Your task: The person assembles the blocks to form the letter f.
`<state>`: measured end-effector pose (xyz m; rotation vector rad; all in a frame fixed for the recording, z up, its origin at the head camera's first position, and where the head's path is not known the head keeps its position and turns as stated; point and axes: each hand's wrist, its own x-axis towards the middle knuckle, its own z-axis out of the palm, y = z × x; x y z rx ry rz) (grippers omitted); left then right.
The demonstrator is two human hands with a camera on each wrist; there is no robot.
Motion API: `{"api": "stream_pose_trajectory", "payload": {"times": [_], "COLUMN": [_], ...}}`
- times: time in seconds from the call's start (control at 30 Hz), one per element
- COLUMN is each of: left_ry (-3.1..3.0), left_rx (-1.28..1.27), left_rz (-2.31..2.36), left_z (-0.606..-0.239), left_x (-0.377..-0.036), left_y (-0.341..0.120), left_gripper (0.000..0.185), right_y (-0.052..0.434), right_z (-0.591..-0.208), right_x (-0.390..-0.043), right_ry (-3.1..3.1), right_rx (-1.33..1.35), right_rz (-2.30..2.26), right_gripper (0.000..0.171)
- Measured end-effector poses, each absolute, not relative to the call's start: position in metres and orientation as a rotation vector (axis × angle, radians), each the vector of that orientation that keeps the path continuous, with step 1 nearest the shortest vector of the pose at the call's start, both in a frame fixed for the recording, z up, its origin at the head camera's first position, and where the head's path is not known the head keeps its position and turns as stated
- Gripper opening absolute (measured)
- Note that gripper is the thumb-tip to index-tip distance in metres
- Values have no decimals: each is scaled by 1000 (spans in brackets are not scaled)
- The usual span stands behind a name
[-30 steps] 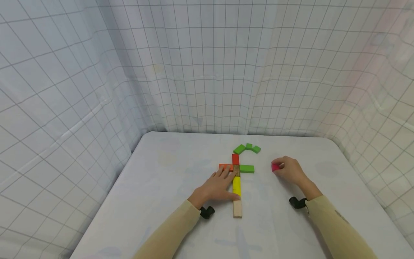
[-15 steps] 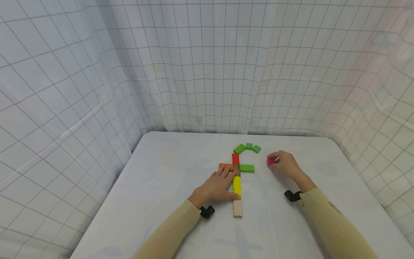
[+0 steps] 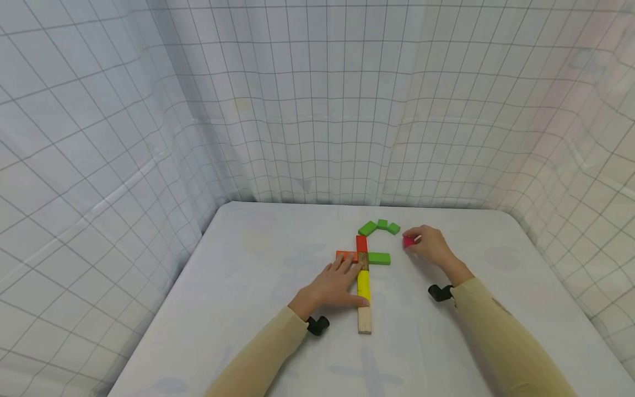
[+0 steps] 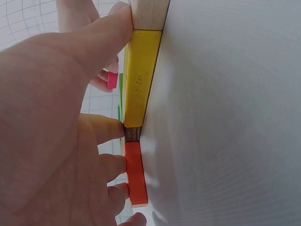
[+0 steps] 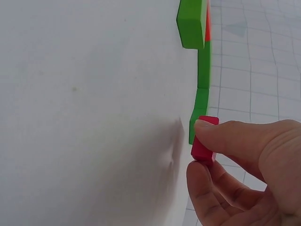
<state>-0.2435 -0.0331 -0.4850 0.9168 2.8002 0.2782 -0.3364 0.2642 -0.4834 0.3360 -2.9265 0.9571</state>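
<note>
Pinching a pink block [image 3: 408,241], right hand [image 3: 430,246]; no writing legible.

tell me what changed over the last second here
The right hand, pinching the small pink block, carried it up the table and leftward, toward the arc of three green blocks. The grip did not change. The left hand stayed flat against the yellow block and orange block, and the laid-out blocks kept their places.
</note>
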Motion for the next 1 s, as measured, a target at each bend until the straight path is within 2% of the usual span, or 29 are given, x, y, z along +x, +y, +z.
{"api": "stream_pose_trajectory", "payload": {"times": [1.0], "left_ry": [2806], "left_rx": [908], "left_rz": [263], "left_z": [-483], "left_x": [-243], "left_y": [-33], "left_gripper": [99], "right_y": [249], "right_z": [-495], "right_x": [-356], "right_ry": [-2901], "right_rx": [312], "right_rz": [960], "right_gripper": [31]}}
